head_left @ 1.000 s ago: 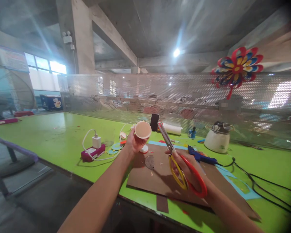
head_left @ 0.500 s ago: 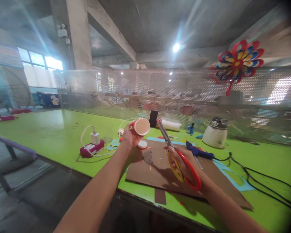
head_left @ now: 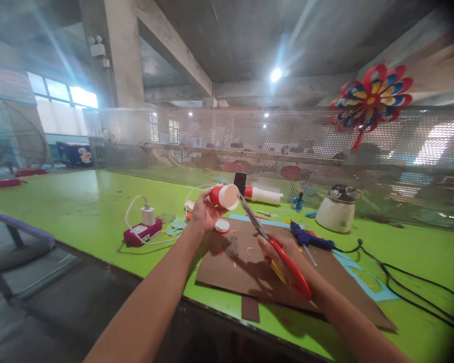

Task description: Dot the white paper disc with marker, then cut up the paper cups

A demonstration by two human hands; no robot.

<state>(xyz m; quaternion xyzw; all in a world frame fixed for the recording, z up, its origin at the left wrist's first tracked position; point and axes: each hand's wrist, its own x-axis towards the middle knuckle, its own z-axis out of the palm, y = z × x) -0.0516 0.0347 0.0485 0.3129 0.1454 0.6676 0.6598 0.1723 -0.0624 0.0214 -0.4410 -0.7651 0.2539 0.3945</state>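
Note:
Tilted on its side, a red and white paper cup (head_left: pixel 220 197) is held in my left hand (head_left: pixel 205 212), its round pale end turned to the right. My right hand (head_left: pixel 282 247) is wrapped round the red and yellow handles of a pair of scissors (head_left: pixel 258 224). The scissor tips reach the cup's right edge; whether they touch it I cannot tell. Below the cup, a small white disc with a red rim (head_left: pixel 222 225) lies at the corner of a brown board (head_left: pixel 245 272). A dark grey patch (head_left: pixel 232 246) marks the board.
A blue glue gun (head_left: pixel 312 237) with a black cable lies right of my right hand. Behind stand a white container (head_left: pixel 335 209) and a small blue bottle (head_left: pixel 297 202). A purple power strip (head_left: pixel 143 232) with a white plug sits left. Mesh screen (head_left: pixel 181 146) borders the green table.
My left hand has turned the cup so more of its red side shows. The scissors have moved left and down to the cup's edge, and their handles look closer together.

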